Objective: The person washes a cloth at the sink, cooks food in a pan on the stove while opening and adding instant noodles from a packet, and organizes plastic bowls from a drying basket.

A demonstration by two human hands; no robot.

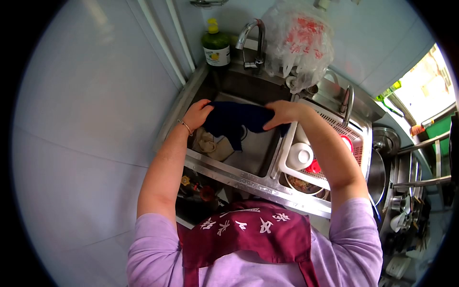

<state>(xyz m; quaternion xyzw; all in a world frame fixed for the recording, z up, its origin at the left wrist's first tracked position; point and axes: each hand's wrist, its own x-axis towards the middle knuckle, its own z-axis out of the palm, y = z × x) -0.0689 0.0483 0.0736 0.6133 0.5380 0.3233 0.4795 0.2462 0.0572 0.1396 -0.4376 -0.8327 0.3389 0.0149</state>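
A dark navy cloth [239, 117] is stretched between my two hands above the left basin of a steel sink [224, 168]. My left hand [197, 115], with a bracelet at the wrist, grips the cloth's left end. At its right end my right hand [282, 114] has fingers and thumb closed on the fabric. Part of the cloth hangs down into the basin. Below it on the basin floor lies a crumpled cream-coloured cloth [206, 143], partly hidden. What exactly the navy piece is, I cannot make out.
Behind the basin stand a faucet [260, 43] and a green pump bottle [216, 48]. A plastic bag [306, 43] hangs at the back wall. On the right, a white rack [325, 181] holds a white bowl [300, 155] under my forearm. Pots [377, 177] stand farther right.
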